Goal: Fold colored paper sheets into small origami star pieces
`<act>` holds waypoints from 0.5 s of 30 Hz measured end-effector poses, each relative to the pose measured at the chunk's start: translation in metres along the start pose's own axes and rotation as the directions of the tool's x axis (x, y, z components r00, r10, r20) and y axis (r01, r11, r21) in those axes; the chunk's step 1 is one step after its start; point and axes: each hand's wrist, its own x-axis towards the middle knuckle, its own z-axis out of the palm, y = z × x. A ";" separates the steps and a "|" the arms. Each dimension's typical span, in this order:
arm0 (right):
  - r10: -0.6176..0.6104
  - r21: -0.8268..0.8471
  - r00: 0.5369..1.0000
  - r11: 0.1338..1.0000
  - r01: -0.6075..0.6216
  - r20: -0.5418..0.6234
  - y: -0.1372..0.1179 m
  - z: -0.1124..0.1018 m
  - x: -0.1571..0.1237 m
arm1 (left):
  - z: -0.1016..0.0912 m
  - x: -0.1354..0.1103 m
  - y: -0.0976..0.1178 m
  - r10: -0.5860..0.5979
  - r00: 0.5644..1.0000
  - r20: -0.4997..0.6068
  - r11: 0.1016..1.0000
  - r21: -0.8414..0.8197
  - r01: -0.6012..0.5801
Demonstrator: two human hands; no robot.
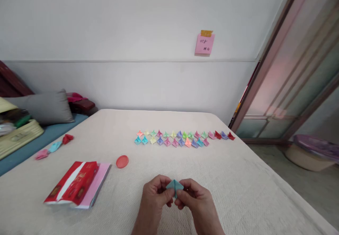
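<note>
A small piece of folded light-blue paper (174,185) is held up between both hands over the near middle of the table. My left hand (156,192) pinches its left side, the thumb pressed on the near face. On the other side my right hand (192,194) grips it the same way, the two thumbs almost meeting at the centre crease. Beyond the hands, two rows of small folded paper pieces (174,142) in many colours stretch across the table. The fingers behind the paper are partly hidden.
A red round lid (122,162) lies left of my hands. Further left, a red packet (75,182) rests on pink paper sheets (96,189). Several folded papers (55,146) sit at the table's left edge. A pink note (204,44) is taped to the wall.
</note>
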 end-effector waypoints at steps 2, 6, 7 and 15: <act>-0.005 -0.004 1.000 1.000 0.005 -0.013 0.001 0.000 0.000 | 0.000 0.000 0.001 0.002 1.000 -0.005 1.000 -0.004 -0.002; -0.003 0.025 0.999 1.000 0.004 -0.049 0.001 0.001 -0.002 | 0.002 -0.001 0.003 -0.005 1.000 -0.006 1.000 0.001 0.005; 0.003 0.038 0.998 0.999 -0.001 -0.055 0.001 0.002 -0.003 | 0.002 -0.002 0.003 -0.008 1.000 -0.004 1.000 0.007 0.008; -0.013 0.018 0.999 1.000 0.014 -0.045 -0.001 0.005 -0.004 | 0.000 -0.001 0.000 -0.001 1.000 -0.015 1.000 -0.029 0.001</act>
